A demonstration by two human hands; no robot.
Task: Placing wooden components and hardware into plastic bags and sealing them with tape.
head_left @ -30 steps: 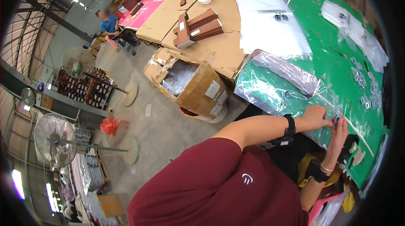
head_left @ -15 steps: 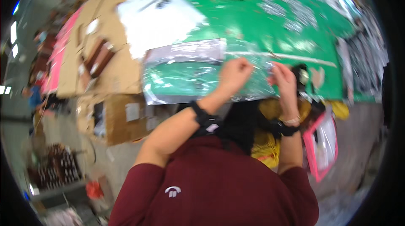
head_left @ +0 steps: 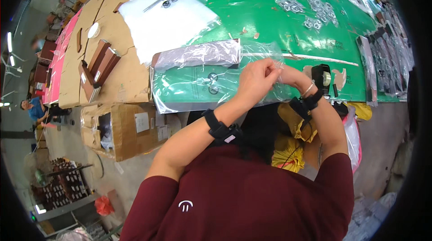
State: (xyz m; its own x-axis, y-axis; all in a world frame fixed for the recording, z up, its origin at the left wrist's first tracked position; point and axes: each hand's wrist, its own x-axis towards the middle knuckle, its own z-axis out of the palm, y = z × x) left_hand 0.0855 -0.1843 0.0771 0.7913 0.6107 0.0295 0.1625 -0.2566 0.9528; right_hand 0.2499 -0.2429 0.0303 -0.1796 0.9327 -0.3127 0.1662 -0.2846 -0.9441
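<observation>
A clear plastic bag (head_left: 173,85) lies along the front edge of the green table. Inside it are a dark brown bar in clear wrap (head_left: 198,54) and a pair of small black rings (head_left: 213,83). My left hand (head_left: 255,79) is closed at the bag's right end, thumb and fingers pinched on the thin film. Close against it, my right hand (head_left: 291,77) reaches in from the right at the bag's mouth; its fingers are hidden behind the left hand and the film.
White sheets (head_left: 164,20) with two black rings lie left of centre. Brown bar pieces (head_left: 102,63) rest on cardboard. Several ring packets (head_left: 315,9) lie far right, near wrapped bars (head_left: 389,61). A black tape dispenser (head_left: 320,79) stands beside my right wrist. A carton (head_left: 130,128) sits below.
My right hand has moved left to meet my left hand at the bag's mouth. The left hand has shifted slightly right. The bag stays in about the same place.
</observation>
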